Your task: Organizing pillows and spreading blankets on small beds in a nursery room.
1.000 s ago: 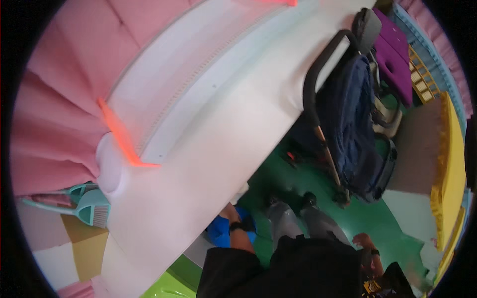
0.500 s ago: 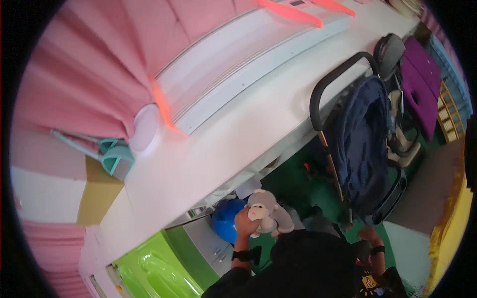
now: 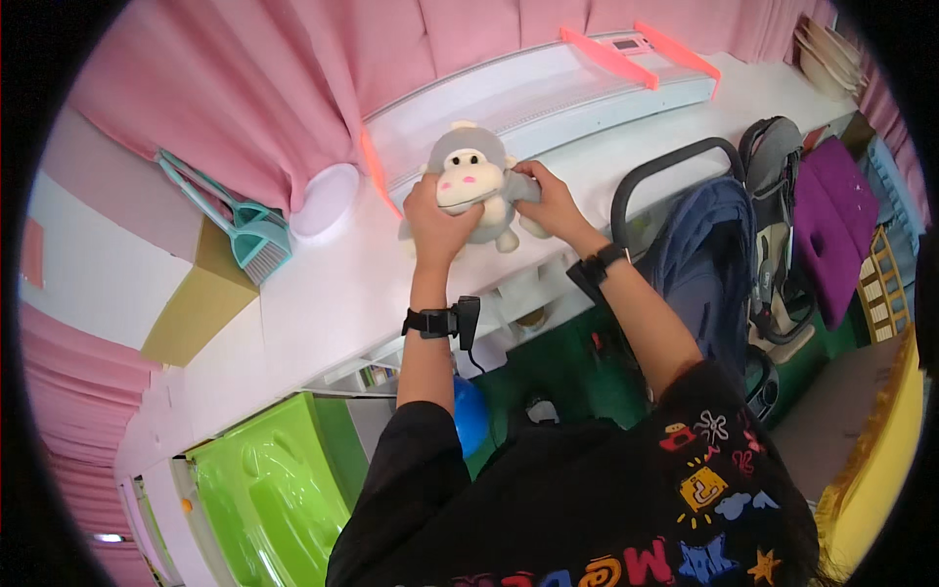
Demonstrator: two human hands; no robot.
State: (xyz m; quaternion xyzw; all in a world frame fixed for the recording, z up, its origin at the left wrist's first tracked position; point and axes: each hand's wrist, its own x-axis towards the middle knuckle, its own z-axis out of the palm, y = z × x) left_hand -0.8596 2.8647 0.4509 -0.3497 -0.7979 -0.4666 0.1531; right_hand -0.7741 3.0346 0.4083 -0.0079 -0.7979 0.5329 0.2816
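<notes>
A grey and cream plush monkey (image 3: 465, 179) with pink nostrils is held up over the white counter (image 3: 337, 284), its face toward me. My left hand (image 3: 437, 220) is closed round its left side in the picture, the thumb under its muzzle. On the other side my right hand (image 3: 553, 203) grips the toy's grey arm. Behind the monkey lies a long white measuring board (image 3: 548, 122) with orange-pink uprights. Both my wrists carry black straps.
A navy stroller (image 3: 709, 245) stands right of the counter, beside a second, grey stroller (image 3: 778, 157). At the left are a teal dustpan and brush (image 3: 256, 240) and a round white lid-like disc (image 3: 326, 201). Below sits a green tub (image 3: 269, 479), near a blue ball (image 3: 470, 416).
The plush monkey has moved from low beside the counter up over it. My right hand has come from the lower right to hold it too. The view has shifted.
</notes>
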